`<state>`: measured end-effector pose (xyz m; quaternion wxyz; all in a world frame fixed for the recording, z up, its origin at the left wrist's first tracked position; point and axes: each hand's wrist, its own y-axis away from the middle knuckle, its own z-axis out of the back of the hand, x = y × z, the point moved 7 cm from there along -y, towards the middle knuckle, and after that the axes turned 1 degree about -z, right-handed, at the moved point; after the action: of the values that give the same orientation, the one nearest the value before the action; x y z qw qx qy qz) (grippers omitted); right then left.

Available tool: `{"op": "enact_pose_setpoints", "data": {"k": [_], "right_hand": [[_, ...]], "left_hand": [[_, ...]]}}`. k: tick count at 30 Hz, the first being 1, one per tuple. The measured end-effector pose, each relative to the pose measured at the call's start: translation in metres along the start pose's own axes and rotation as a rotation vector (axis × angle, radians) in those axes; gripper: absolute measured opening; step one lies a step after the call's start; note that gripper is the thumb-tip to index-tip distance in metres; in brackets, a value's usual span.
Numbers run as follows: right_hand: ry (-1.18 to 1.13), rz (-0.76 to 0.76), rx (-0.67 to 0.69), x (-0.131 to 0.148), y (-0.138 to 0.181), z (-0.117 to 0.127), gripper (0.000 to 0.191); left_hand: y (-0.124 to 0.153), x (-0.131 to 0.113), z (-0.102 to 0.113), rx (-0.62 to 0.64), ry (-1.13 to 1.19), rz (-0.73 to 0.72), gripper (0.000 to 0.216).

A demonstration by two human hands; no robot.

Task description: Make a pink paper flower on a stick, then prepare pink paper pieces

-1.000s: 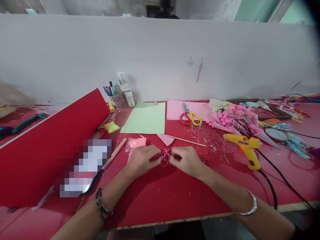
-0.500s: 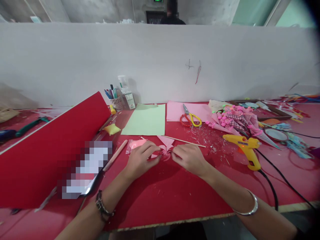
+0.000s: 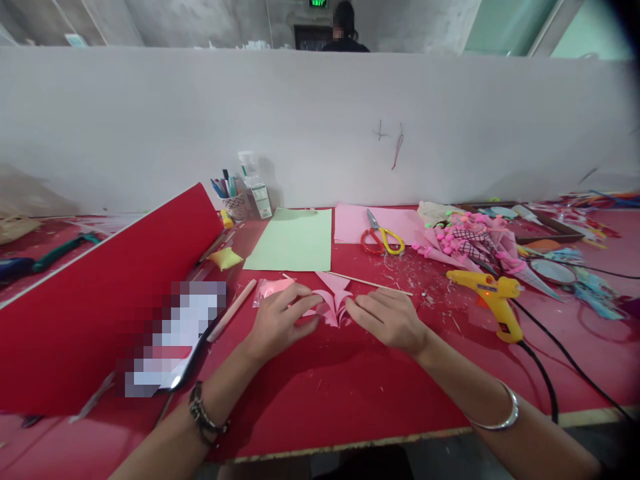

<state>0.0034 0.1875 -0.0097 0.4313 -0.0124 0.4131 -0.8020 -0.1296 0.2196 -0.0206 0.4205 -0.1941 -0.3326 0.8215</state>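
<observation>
Since the earlier frame, the right hand [image 3: 393, 320] has shifted slightly outward, the fingers of the left hand [image 3: 283, 323] have parted, and the pink paper piece [image 3: 334, 311] has fanned wider. Landmark for all positions: the green sheet [image 3: 290, 241].

The pink paper piece lies just in front of the sheet's near right corner, between both sets of fingertips. Its curled strips spread sideways and toward the wearer; no single long axis is evident. Right fingertips appear the nearer, at its right-hand strips; those fingers are bent and held together, and whether they pinch cannot be told. Left thumb and index finger stand apart at its left side; contact not confirmed.

Writing: a lit sign [image 3: 317, 3], high beyond the sheet, reads "EXIT". Lettering on the bottle [image 3: 261, 195] at the sheet's far left corner, and on the glue gun [image 3: 493, 285] well to its right, is illegible.
</observation>
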Motion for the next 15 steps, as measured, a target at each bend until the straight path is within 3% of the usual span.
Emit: {"op": "enact_pose_setpoints", "data": {"k": [5,15], "right_hand": [[-0.044,0.028,-0.015,0.003,0.001,0.003,0.013],[-0.162,-0.103,0.049,-0.003,0.001,-0.018,0.012]], "left_hand": [[-0.001,-0.008,0.002,-0.029,-0.045,-0.063,0.013],[-0.002,-0.019,-0.003,0.005,-0.075,-0.147,0.006]]}}
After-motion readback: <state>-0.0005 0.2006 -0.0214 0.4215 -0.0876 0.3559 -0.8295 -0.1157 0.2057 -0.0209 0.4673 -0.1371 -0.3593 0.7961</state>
